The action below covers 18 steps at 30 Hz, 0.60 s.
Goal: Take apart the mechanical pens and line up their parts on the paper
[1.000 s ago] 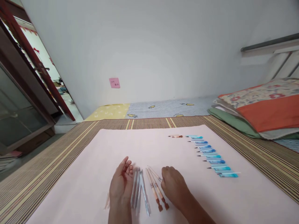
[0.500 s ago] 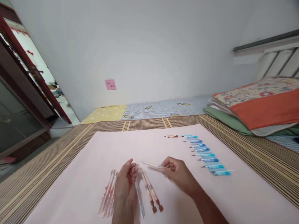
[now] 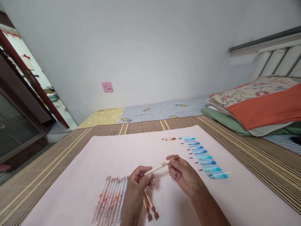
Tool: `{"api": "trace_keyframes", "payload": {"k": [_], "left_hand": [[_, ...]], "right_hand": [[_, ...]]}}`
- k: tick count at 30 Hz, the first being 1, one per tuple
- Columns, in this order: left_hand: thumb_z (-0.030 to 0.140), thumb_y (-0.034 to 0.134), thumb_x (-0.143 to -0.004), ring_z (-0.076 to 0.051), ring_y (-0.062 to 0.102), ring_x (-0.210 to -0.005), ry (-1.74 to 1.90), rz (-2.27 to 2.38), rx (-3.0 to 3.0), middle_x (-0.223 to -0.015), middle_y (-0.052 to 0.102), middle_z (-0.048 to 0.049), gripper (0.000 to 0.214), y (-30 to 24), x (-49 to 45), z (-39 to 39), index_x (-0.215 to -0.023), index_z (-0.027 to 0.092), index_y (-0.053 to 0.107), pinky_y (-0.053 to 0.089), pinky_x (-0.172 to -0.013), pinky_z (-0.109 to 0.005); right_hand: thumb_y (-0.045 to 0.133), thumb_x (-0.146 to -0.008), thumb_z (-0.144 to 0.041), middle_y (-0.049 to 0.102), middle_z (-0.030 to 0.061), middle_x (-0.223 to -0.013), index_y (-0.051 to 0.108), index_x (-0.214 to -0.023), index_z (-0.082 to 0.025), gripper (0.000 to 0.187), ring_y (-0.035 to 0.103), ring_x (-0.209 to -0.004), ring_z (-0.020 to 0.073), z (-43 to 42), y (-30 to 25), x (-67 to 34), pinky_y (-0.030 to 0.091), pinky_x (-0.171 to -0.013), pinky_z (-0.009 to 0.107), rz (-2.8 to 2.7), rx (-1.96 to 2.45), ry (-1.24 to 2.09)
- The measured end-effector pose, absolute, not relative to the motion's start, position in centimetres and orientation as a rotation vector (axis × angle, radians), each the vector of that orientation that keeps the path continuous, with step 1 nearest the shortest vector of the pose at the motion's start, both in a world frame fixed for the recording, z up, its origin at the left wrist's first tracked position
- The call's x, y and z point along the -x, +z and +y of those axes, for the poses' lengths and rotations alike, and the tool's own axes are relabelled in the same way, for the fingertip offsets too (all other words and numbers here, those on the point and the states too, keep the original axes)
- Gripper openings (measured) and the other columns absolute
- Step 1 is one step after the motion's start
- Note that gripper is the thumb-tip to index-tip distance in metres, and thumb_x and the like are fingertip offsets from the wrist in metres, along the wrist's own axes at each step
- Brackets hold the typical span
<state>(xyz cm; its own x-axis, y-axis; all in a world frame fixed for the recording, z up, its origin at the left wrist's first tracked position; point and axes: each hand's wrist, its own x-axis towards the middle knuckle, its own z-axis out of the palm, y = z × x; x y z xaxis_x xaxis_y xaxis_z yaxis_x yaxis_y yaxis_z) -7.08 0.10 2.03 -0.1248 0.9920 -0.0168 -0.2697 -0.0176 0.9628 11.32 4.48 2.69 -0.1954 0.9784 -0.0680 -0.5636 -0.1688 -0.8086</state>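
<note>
A slim cream pen (image 3: 158, 168) with a brown end is held slantwise above the pale sheet. My left hand (image 3: 138, 183) is closed on its lower left end, thumb and fingers pinching it. The fingers of my right hand (image 3: 184, 174) close around the brown upper end. Below, two similar pens with brown ends (image 3: 151, 205) lie side by side, partly hidden by my left hand. Left of that hand is a row of several pale pens with reddish patterns (image 3: 109, 201), partly covered by my wrist.
Several blue pen parts and dark-tipped sticks (image 3: 207, 157) form a slanting column at right. A brown piece with a thin stick (image 3: 169, 138) lies left of its top. The pale sheet (image 3: 77, 182) rests on a striped mat (image 3: 56, 157); folded bedding (image 3: 263, 106) sits back right.
My left hand has moved right and up and now grips the pen's end. The pen has tilted, its brown end now showing in my right hand. The view has shifted slightly.
</note>
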Motion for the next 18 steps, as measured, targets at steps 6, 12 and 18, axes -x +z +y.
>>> {"api": "trace_keyframes", "payload": {"k": [6,12,18], "left_hand": [[0.035,0.085,-0.068,-0.016,0.062,-0.062,1.512,1.153,-0.958,-0.068,0.072,-0.0056,0.031,1.3,6.1,0.5,-0.090,0.016,0.076,0.049,-0.065,-0.026],[0.036,0.085,-0.068,-0.016,0.061,-0.059,1.526,1.228,-1.012,-0.064,0.068,-0.0032,0.030,1.2,5.9,0.5,-0.088,0.016,0.075,0.048,-0.060,-0.026],[0.034,0.081,-0.073,-0.018,0.060,-0.059,1.591,1.422,-1.143,-0.063,0.066,-0.0024,0.020,2.0,4.6,-0.5,-0.087,0.020,0.077,0.046,-0.059,-0.027]], "right_hand": [[0.091,-0.060,-0.044,0.059,0.0008,-0.070,0.071,-0.074,-0.015,0.038,0.047,-0.057,0.0098,4.9,2.4,-9.9,0.037,-0.055,0.026,-0.794,0.750,1.648],[0.087,-0.062,-0.054,0.058,-0.0010,-0.057,0.071,-0.081,-0.016,0.046,0.051,-0.057,0.0131,4.6,2.9,-9.3,0.042,-0.061,0.029,-0.920,0.849,1.591],[0.082,-0.067,-0.058,0.051,-0.0027,-0.052,0.066,-0.070,-0.016,0.045,0.043,-0.053,0.0117,4.6,2.7,-8.7,0.035,-0.056,0.028,-0.966,0.896,1.448]]}}
